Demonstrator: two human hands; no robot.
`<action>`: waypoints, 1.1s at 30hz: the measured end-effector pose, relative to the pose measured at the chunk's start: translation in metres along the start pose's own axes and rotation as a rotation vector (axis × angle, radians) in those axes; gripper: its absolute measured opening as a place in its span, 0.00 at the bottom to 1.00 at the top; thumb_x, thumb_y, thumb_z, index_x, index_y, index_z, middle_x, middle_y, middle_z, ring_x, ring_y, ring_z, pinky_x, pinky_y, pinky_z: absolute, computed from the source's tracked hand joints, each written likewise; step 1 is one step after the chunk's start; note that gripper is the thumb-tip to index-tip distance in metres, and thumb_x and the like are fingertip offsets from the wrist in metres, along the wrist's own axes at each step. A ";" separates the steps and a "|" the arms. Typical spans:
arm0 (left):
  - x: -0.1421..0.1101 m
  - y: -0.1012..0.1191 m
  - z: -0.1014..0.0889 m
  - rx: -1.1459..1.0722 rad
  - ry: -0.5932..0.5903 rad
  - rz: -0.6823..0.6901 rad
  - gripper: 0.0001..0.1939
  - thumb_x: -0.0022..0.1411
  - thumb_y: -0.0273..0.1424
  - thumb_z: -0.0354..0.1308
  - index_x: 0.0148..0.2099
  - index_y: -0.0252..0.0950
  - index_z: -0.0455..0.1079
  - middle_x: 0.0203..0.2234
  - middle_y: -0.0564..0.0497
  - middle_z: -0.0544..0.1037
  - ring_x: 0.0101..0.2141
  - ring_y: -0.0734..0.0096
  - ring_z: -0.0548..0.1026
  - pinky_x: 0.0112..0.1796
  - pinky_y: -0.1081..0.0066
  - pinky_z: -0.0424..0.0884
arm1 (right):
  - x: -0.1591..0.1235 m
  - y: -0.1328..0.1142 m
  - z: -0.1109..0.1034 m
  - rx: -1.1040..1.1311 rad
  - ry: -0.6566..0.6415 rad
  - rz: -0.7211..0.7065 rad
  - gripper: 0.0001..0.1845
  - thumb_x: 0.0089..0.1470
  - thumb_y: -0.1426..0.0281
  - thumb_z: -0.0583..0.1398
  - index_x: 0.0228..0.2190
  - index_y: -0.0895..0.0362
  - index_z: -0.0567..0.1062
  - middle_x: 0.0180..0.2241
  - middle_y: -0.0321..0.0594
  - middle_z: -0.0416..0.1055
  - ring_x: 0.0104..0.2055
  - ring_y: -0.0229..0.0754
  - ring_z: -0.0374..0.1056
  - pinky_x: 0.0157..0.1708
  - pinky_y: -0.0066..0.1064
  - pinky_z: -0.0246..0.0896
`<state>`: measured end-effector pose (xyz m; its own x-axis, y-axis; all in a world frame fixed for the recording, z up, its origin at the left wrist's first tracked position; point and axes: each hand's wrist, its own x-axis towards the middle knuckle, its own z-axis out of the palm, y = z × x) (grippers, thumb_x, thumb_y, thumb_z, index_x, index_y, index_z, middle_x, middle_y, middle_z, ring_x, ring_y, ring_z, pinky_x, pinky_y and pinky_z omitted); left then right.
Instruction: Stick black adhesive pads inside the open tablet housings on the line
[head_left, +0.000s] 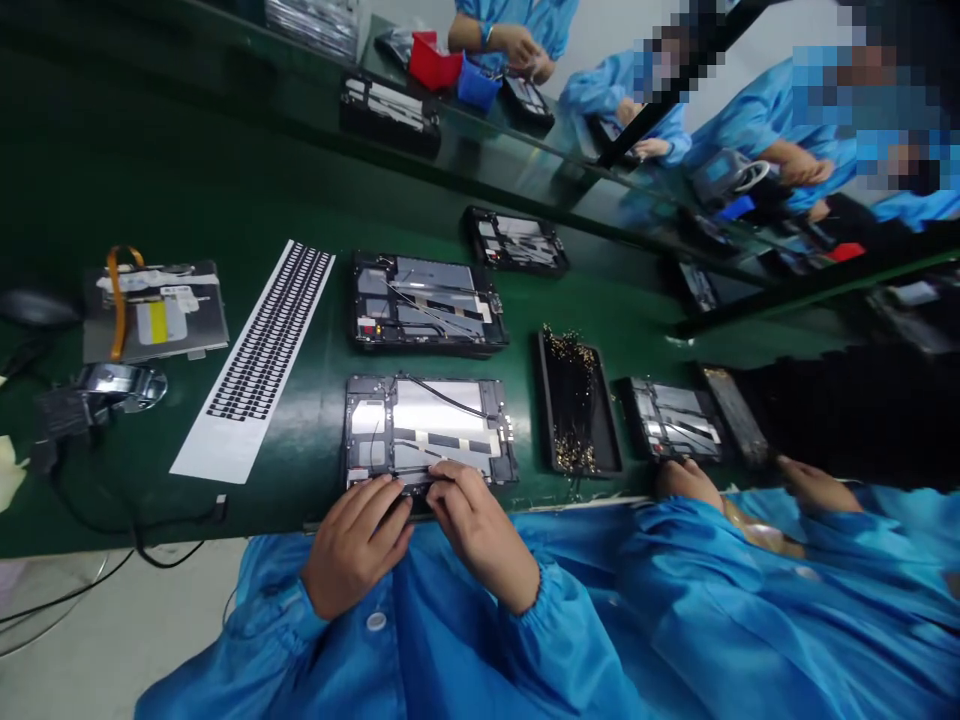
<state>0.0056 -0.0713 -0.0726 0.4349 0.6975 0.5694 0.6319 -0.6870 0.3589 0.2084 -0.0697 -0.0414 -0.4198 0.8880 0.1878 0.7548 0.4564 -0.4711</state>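
Note:
Right in front of me, at the bench's near edge, lies an opened tablet-like device (439, 405) with a silver panel, black wires and dark strips inside its black frame. My left hand (356, 545) bends its fingers over the frame's near left edge, the thumb close to the fingertips. At the middle of that same edge, my right hand (484, 535) has thumb and fingers pinched together; whatever is between them is hidden. Just behind sits a second opened device (427, 305), on top of a dark block or stack. A black tray (619, 445) of thin black cables with gold ends stands to the right.
Left of the devices lies a white sheet (217, 455) with rows of black stickers. Farther left are a flat part with an orange ribbon (116, 300) and a tape dispenser (124, 385). A co-worker's hand (688, 482) touches another device (671, 420) at right. A shelf runs behind.

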 end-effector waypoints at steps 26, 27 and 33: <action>-0.001 -0.007 0.007 -0.031 0.046 0.029 0.13 0.60 0.27 0.63 0.48 0.35 0.74 0.44 0.44 0.80 0.50 0.60 0.76 0.50 0.62 0.74 | 0.010 -0.010 -0.001 -0.149 -0.086 0.026 0.08 0.67 0.73 0.54 0.41 0.57 0.73 0.48 0.47 0.71 0.45 0.47 0.66 0.46 0.39 0.64; -0.001 -0.008 0.007 -0.026 0.040 0.032 0.13 0.60 0.27 0.63 0.48 0.35 0.74 0.44 0.44 0.80 0.50 0.60 0.76 0.50 0.62 0.74 | 0.011 -0.011 -0.001 -0.146 -0.088 0.029 0.07 0.67 0.73 0.54 0.41 0.57 0.73 0.49 0.47 0.71 0.46 0.47 0.66 0.46 0.39 0.64; 0.001 -0.009 0.007 0.006 0.018 0.042 0.13 0.61 0.28 0.63 0.49 0.35 0.74 0.45 0.43 0.80 0.49 0.59 0.77 0.50 0.62 0.74 | 0.008 -0.006 -0.001 -0.067 -0.059 0.042 0.06 0.66 0.73 0.55 0.41 0.56 0.73 0.49 0.47 0.71 0.48 0.46 0.68 0.48 0.41 0.67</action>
<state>0.0048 -0.0634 -0.0807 0.4493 0.6646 0.5970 0.6177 -0.7139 0.3299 0.2016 -0.0653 -0.0362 -0.4144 0.9026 0.1167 0.8035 0.4230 -0.4188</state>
